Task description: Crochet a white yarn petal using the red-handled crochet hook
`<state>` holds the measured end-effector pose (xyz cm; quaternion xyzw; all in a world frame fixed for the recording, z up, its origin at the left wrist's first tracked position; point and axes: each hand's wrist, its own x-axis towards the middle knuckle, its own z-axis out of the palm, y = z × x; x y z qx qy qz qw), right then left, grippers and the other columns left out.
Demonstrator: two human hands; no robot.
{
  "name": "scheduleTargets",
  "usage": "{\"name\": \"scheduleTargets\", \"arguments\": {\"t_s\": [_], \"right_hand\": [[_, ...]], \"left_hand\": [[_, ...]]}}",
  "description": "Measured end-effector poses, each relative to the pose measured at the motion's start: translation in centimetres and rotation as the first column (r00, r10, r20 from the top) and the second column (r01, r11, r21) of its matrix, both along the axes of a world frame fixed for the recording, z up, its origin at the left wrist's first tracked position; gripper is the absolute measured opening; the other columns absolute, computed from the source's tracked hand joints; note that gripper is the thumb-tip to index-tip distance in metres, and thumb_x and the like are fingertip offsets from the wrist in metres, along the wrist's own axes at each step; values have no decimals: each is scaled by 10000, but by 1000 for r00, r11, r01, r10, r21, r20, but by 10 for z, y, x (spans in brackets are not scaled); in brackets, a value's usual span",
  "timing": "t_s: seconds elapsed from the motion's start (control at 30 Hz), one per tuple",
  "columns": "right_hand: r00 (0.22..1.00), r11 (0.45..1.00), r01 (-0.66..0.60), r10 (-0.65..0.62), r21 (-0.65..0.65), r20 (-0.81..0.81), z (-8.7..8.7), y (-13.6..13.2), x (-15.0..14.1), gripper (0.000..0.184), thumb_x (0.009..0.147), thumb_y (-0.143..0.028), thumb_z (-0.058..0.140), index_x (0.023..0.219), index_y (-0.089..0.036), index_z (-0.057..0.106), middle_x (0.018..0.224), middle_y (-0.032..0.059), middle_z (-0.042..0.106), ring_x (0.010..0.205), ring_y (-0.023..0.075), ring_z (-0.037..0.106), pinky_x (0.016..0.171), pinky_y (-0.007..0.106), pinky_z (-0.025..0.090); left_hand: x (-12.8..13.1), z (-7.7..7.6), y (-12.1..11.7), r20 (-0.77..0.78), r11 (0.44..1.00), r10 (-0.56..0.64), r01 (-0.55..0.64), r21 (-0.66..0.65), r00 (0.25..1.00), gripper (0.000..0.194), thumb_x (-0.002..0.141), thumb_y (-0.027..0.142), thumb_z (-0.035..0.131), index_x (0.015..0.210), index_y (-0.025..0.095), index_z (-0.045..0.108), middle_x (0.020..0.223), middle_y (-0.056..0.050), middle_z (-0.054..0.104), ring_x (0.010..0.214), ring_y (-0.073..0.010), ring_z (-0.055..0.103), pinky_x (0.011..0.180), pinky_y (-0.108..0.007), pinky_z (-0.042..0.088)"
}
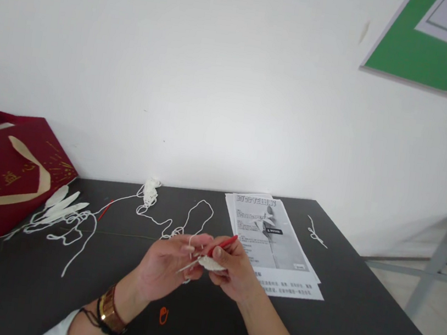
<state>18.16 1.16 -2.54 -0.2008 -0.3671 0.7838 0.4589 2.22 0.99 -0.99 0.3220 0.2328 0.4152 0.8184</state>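
My right hand (237,273) is closed round a red-handled crochet hook (224,243), thumb on the handle. Against its fingertips lies a small white crocheted piece (210,264); which fingers bear it is partly hidden. A thin straight shaft or wire (187,265) points out of the piece to the left. My left hand (161,270) is beside it with palm turned up and fingers curled, and white yarn (191,239) runs over the fingers. More of this yarn trails onto the dark table behind the hands.
An orange stitch marker (163,315) lies near the front. Printed sheets (287,248) lie behind my right hand, with a short tied string (316,236) farther right. At left are white leaf-shaped pieces (62,206), a red stick (106,209), a yarn bundle (150,191) and a red bag (1,175).
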Motion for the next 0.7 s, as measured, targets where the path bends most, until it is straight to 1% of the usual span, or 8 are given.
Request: {"name": "scheduleTargets", "arguments": {"t_s": [0.07,0.13,0.2,0.3,0.4,0.47,0.53,0.7], "right_hand": [[999,999,40,-40,19,22,0,-1,-1,233,691,-378,826,726,-160,753,477,-52,514,352,4,230,315,153,112],[997,997,68,-69,39,42,0,-2,-3,237,680,-368,833,725,-148,758,474,-40,523,359,16,269,324,166,127],[994,994,99,-102,53,47,0,-2,-4,243,676,-377,834,726,-151,760,456,-48,498,361,22,273,330,173,136],[986,985,158,-161,65,42,-2,-2,-5,243,693,-401,818,744,-170,761,461,-62,470,372,20,254,343,175,133],[974,974,204,-212,98,84,-5,-2,-5,195,733,-365,795,777,-178,766,527,-39,527,407,25,297,365,177,160],[959,963,231,-250,142,131,-8,-2,-7,158,761,-340,776,796,-186,769,560,-29,550,427,32,329,383,181,189],[947,951,254,-281,175,154,-11,-3,-9,159,771,-349,765,804,-193,770,566,-30,548,433,38,338,395,188,208],[943,941,289,-311,175,118,-12,-4,-13,213,766,-399,757,828,-196,771,589,-26,550,431,45,321,389,197,197]], "left_hand": [[-3,1,1,34,999,-16,17,-29,999,498,619,166,613,1096,243,733,812,-27,533,605,-104,433,513,-219,331],[-9,4,3,19,999,-38,39,-12,999,586,626,143,587,1197,232,688,805,-13,509,530,-73,356,460,-206,289],[-14,7,4,-56,996,-47,51,77,997,617,654,134,605,1259,246,648,841,-6,508,504,-56,298,425,-201,239],[-15,9,2,-193,961,2,51,272,981,720,690,113,690,1358,339,543,948,-12,549,594,-76,407,478,-191,300],[-7,10,-2,-244,934,103,-10,356,964,714,739,161,742,1382,364,506,919,-8,577,727,-133,537,625,-227,425],[0,11,-6,-262,929,222,-122,350,939,685,750,208,755,1376,350,516,846,8,576,746,-155,575,694,-268,464],[5,11,-8,-288,919,315,-214,332,904,690,734,239,776,1371,329,526,789,21,569,711,-152,573,691,-278,470],[5,10,-6,-297,927,347,-278,250,890,704,685,255,816,1341,298,567,735,30,572,628,-115,506,567,-229,387]]}}
